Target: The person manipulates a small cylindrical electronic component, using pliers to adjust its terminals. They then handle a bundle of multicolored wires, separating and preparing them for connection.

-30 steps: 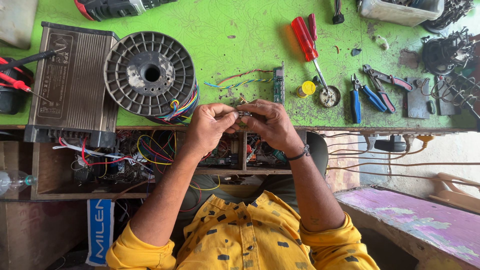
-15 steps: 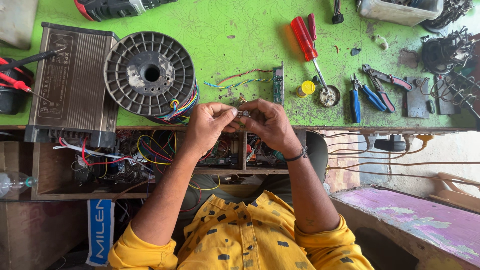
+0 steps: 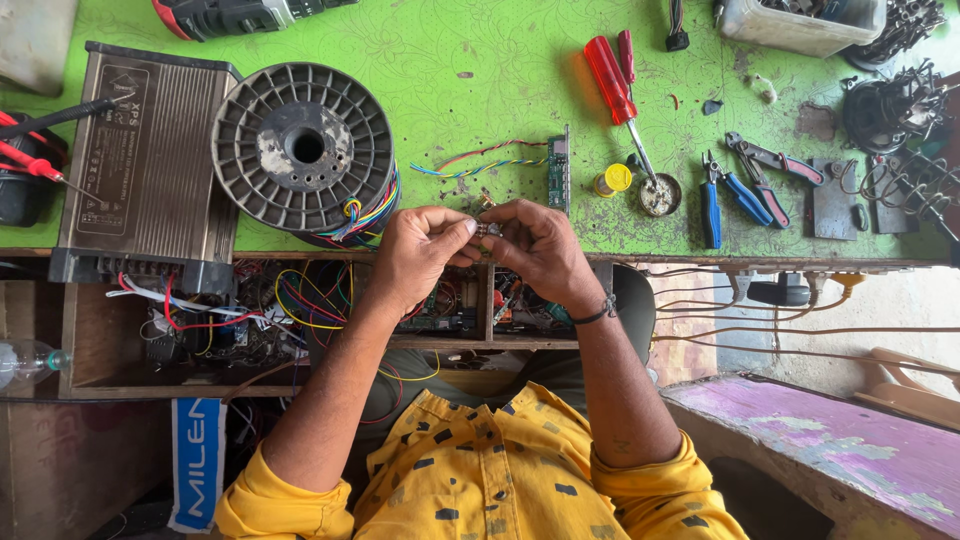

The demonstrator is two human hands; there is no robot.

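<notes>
Head view: your left hand (image 3: 420, 250) & right hand (image 3: 540, 250) pinch tiny brownish metal component (image 3: 487, 229) btwn fingertips, above front edge of green patterned bench (image 3: 450, 70). Looks light, stiff, prob fragile; grip body sides, not leads. Grey plastic wire spool (image 3: 305, 150) just beside left hand.

Label (image 3: 122, 160): pale print on grey metal box, bench left. Sign (image 3: 197, 462): blue rectangle, white lettering, below bench, left of yellow sleeve.

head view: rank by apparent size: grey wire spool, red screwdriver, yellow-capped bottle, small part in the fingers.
1. Grey wire spool
2. Red screwdriver
3. Yellow-capped bottle
4. Small part pinched between left hand and right hand; mostly hidden, so its rank below the bottle is unsure.
</notes>
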